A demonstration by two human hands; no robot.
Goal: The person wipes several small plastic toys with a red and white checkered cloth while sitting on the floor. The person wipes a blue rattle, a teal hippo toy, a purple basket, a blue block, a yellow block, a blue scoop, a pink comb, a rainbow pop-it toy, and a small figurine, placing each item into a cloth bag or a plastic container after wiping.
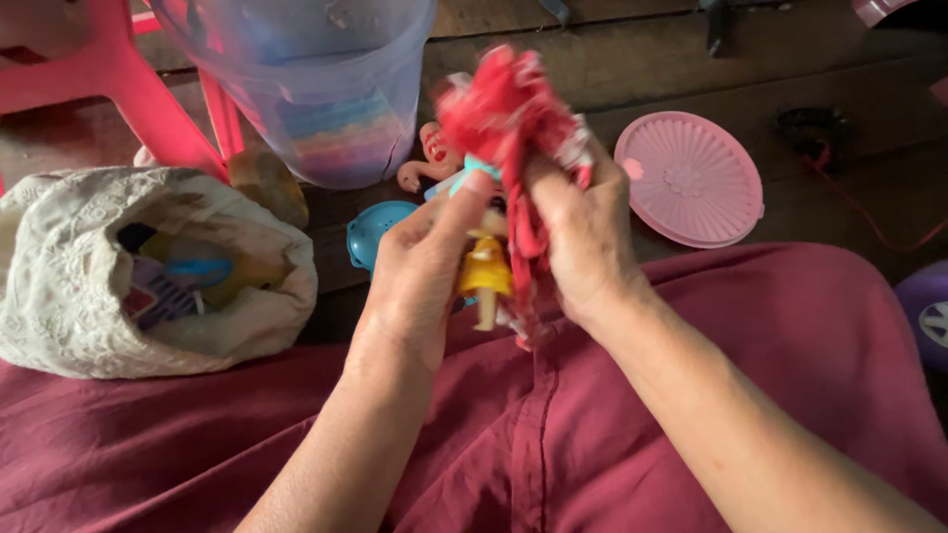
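The red cloth [513,118] was bunched in the right hand [583,237], closed around it; the left hand [420,271] beside it pinched a small yellow-dressed doll [486,271], apparently steadying it.

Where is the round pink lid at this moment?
In the head view, the round pink lid lies flat on the dark wooden floor, upper right, just beyond the right hand that grips the red cloth.
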